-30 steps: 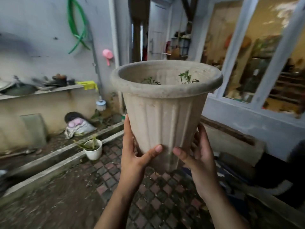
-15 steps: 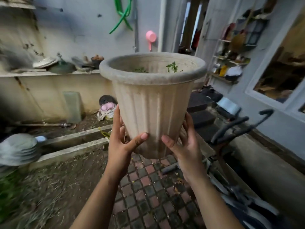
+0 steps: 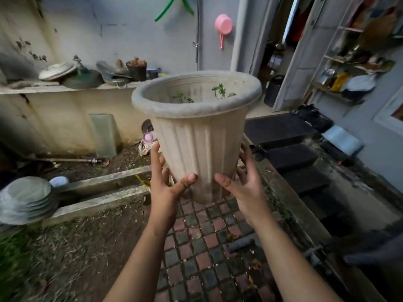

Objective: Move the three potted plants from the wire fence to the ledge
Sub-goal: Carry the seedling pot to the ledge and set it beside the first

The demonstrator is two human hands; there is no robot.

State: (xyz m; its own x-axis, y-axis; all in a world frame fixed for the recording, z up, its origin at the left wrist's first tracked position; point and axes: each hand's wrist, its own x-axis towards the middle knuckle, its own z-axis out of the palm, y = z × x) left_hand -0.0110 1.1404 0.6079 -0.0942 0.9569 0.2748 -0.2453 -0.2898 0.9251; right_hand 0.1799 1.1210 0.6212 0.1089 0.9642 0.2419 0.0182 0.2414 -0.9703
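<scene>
A large beige ribbed plastic pot (image 3: 199, 144) with a thick rolled rim is held upright in the air at chest height. Small green sprigs show just above its rim. My left hand (image 3: 168, 186) grips the pot's lower left side, thumb across the front. My right hand (image 3: 242, 184) clasps the lower right side the same way. A long concrete ledge (image 3: 50, 89) runs along the stained wall at the left, behind the pot. The wire fence is not in view. A second small white pot seen earlier is hidden behind the held pot.
Old pans, lids and a dark pot (image 3: 136, 69) crowd the ledge. Concrete curbs (image 3: 102, 198) border a drain below. A stack of grey lids (image 3: 26, 200) sits at the left. Brick paving (image 3: 202, 243) lies underfoot, dark steps (image 3: 290, 155) and an open doorway at the right.
The view has swung left while both hands keep the pot. The window has left the frame, and the ledge and left wall have come into view.
</scene>
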